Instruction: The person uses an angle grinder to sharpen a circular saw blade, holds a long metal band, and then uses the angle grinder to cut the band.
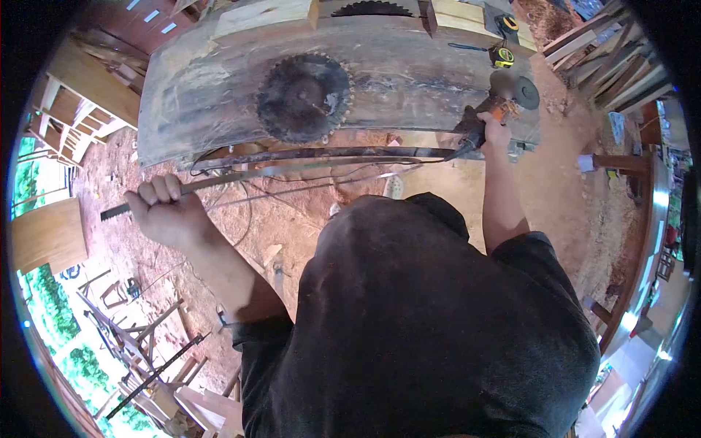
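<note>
My left hand (169, 210) is closed round a long, thin band saw blade (292, 168), whose toothed end sticks out to the left of my fist. The blade stretches right along the front edge of the wooden workbench (197, 95). My right hand (496, 133) grips an angle grinder (476, 124) with an orange part, resting over the bench's right end. Its round disc (526, 92) shows beyond my fingers. Between my hands, farther back, a dark circular saw blade (305, 97) lies flat on the bench.
Wooden blocks (266, 20) and another circular saw blade (372, 9) are at the bench's far side. Two tape measures (502, 57) lie at its back right. Stacked timber (602, 62) stands right; wooden frames (77, 120) stand left. A cable (248, 219) trails over the dusty floor.
</note>
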A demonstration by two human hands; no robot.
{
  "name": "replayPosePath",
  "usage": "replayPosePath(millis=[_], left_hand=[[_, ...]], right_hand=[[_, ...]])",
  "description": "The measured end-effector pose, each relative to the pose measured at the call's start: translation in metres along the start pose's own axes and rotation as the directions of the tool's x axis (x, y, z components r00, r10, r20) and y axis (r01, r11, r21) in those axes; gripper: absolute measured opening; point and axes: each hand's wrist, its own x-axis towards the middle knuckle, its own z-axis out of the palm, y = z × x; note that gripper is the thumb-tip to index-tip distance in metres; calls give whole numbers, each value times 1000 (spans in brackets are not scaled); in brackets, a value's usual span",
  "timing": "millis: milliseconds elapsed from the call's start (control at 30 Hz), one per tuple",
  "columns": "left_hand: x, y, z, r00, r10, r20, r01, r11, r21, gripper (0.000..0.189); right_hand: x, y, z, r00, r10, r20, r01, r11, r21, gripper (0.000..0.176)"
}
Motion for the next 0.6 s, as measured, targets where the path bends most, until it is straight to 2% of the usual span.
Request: replayPosePath(millis=[67, 100, 133, 167, 200, 233, 267, 300, 333, 400, 433, 500, 567, 600], left_hand=[[-3, -11, 1, 997, -13, 74, 11, 1000, 22, 43], [-8, -17, 9, 997, -15, 73, 14, 1000, 13, 43], [-15, -22, 22, 1000, -19, -13, 19, 999, 28, 43], [-19, -27, 30, 995, -22, -96, 27, 999, 45, 42], [-19, -34, 31, 996, -28, -90, 31, 999, 40, 42], [-21, -44, 28, 998, -55, -34, 56, 998, 27, 41], [-24, -55, 25, 996, -83, 25, 83, 996, 15, 40], [-28, -65, 20, 983, -106, 147, 114, 993, -43, 35], [-34, -74, 22, 980, -116, 159, 126, 991, -54, 35], [-49, -93, 35, 903, -252, 348, 344, 909, -234, 29], [-55, -104, 38, 902, -250, 352, 347, 905, -246, 29], [-64, -132, 44, 772, -311, 554, 538, 783, -311, 31], [-86, -157, 68, 721, -137, 679, 429, 858, -282, 34], [-97, -167, 82, 711, -258, 654, 526, 812, -252, 33]], right_hand=[[14, 9, 0, 1000, 9, 3, -8, 997, -72, 47], [6, 2, 4, 995, 95, -27, -96, 994, -57, 39], [-7, -7, 6, 996, 90, -30, -91, 994, -57, 39], [-23, -16, 7, 994, 94, 62, -94, 996, -4, 37], [-31, -20, 6, 984, 91, 151, -100, 994, 53, 36], [-20, -16, 1, 986, 86, 141, -95, 994, 60, 36], [-1, -12, -4, 959, 215, 186, -222, 975, 20, 32], [9, -9, -12, 914, 339, 223, -343, 939, -22, 28], [2, -13, -19, 921, 329, 210, -334, 943, -11, 28], [-23, -27, -26, 867, 313, 387, -339, 941, 1, 22], [-63, -38, -18, 906, 181, 382, -239, 965, 110, 18], [-96, -46, -21, 898, 137, 418, -228, 957, 178, 19], [-130, -59, -23, 895, 77, 440, -209, 943, 260, 19], [-149, -72, -21, 897, 22, 441, -156, 950, 269, 22]])
